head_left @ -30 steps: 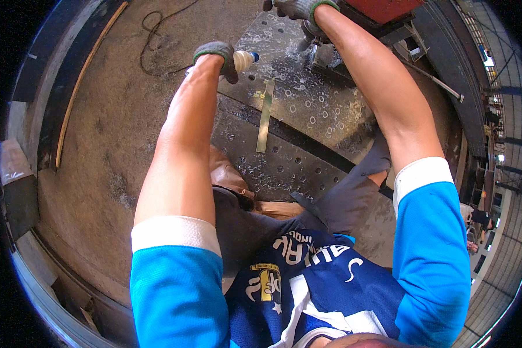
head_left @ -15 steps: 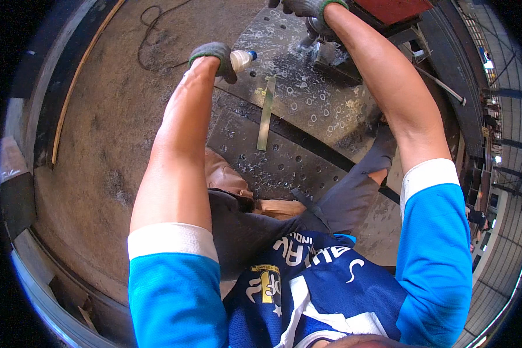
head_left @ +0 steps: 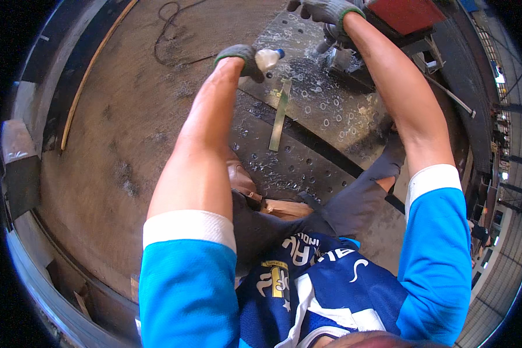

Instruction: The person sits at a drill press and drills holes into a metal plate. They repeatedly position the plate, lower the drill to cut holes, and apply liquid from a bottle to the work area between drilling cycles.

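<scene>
Floor (head_left: 110,87) is seen at left. Far plate (head_left: 313,87), marked with white rings, and drilled near plate (head_left: 298,168) are split by a dark gap. The machine (head_left: 333,36) is set over the far plate. The strip (head_left: 281,116) is laid across the gap, the bottle (head_left: 267,60) held left of the machine.

For good control, the bottle should be gripped firmly, its cap (head_left: 281,53) aimed steadily and gloves held clear of the machine's nose.

Both arms are stretched far, right elbow more bent; hands are gloved, well apart. The left hand (head_left: 242,61) is wrapped round the bottle, which is tipped sideways, cap to the right. The right hand (head_left: 325,10) is placed above the machine, fingers curled; whether anything is gripped can't be told.
</scene>
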Demonstrator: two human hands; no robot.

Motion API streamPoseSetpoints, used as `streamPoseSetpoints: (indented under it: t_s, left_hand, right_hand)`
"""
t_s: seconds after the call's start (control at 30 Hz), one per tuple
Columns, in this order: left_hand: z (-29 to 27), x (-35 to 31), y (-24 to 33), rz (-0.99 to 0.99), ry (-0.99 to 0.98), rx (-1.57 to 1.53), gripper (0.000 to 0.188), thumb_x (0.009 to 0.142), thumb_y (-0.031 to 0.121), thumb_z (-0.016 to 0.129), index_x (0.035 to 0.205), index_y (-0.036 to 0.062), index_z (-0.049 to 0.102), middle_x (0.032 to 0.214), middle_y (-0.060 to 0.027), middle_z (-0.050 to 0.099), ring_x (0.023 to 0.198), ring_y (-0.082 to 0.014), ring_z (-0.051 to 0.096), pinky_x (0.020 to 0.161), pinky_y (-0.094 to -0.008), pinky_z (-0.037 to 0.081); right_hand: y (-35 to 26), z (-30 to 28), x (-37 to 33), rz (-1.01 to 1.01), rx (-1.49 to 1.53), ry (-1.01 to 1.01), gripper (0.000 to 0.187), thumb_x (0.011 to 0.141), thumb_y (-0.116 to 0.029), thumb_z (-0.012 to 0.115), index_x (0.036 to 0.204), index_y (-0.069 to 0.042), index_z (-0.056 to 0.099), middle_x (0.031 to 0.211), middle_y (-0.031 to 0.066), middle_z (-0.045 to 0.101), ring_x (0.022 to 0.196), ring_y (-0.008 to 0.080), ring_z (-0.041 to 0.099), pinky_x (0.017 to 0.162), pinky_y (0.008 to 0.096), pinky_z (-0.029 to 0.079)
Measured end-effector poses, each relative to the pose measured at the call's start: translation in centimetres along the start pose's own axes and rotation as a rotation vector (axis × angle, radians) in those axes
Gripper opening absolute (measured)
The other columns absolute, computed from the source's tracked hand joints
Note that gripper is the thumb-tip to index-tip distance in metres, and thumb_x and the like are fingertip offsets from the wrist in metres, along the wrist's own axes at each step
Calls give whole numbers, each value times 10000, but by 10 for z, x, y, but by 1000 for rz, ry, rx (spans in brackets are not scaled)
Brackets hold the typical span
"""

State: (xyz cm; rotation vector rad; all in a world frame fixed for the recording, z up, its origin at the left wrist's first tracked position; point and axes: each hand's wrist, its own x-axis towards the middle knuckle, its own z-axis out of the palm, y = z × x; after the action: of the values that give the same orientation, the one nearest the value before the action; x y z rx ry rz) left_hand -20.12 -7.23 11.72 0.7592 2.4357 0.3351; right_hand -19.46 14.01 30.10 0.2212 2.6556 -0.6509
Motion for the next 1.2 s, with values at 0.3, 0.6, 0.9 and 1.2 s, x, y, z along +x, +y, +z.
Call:
streamPoseSetpoints:
  t_s: [0.3, 0.6, 0.9, 1.2]
  left_hand:
    - [0, 9, 22, -155, -63, -2, 755, 598, 454, 950, 1240, 112, 750, 1237, -169, 730, 1176, -347, 682, 1009, -470, 521]
    - [0, 9, 22, -104, -53, 126, 725, 530, 430, 985, 1157, 126, 786, 1150, -136, 765, 1073, -336, 723, 954, -452, 558]
    - [12, -15, 67, -19, 7, 32, 719, 538, 422, 983, 1161, 123, 784, 1157, -139, 762, 1086, -335, 719, 961, -455, 554]
    - [12, -11, 101, 39, 18, -114, 716, 547, 423, 977, 1166, 121, 781, 1165, -141, 758, 1099, -335, 714, 966, -457, 550]
  right_hand:
    - [0, 1, 5, 19, -80, -43, 477, 831, -170, 717, 1307, -165, 690, 1247, 94, 686, 1127, 249, 638, 999, 475, 536]
    - [-1, -1, 0, -2, -73, -59, 450, 892, -218, 632, 1337, -167, 671, 1239, 104, 701, 1121, 263, 646, 976, 464, 563]
    - [42, 11, 39, -326, 52, -29, 442, 970, -325, 507, 1296, -102, 704, 1252, 74, 709, 1087, 222, 640, 979, 381, 504]
    - [30, 7, 34, -223, 92, -144, 422, 1009, -329, 515, 1313, -88, 681, 1116, 66, 648, 985, 207, 568, 875, 338, 497]
